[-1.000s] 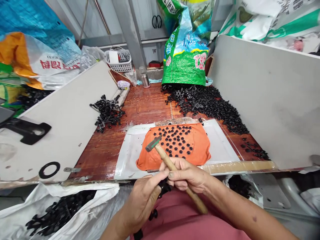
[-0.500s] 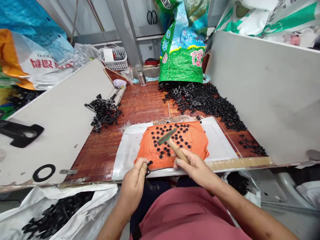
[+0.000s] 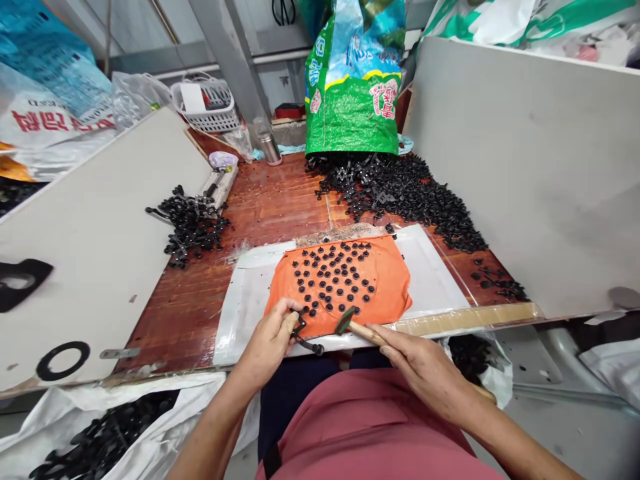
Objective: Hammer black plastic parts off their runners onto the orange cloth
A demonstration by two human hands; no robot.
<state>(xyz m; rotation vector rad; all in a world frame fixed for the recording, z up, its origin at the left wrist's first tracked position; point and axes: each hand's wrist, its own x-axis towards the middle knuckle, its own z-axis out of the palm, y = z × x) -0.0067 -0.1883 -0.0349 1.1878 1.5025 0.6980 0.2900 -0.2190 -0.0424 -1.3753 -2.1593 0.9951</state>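
At the front edge of an orange cloth (image 3: 385, 267), my left hand (image 3: 270, 340) pinches a black branched plastic piece (image 3: 314, 347) with knobbed ends. My right hand (image 3: 425, 360) is closed round the wooden handle of a small hammer (image 3: 369, 333). The hammer's dark green head is tilted over the cloth's front edge, to the right of the black piece. Many small round black plastic studs (image 3: 340, 291) stand spread over the cloth. Under the cloth lies a white board (image 3: 435, 273).
A green and blue woven sack (image 3: 355, 120) stands behind a large heap of black plastic parts (image 3: 400, 190). A smaller heap (image 3: 193, 223) lies at left. Grey panels (image 3: 525, 167) flank the wooden table (image 3: 270, 207). A white bag (image 3: 200, 387) of black pieces hangs below.
The hammer has moved from over the studs to the cloth's front edge, its head turned. More of the black piece shows beside my left hand. The whole view has shifted slightly.
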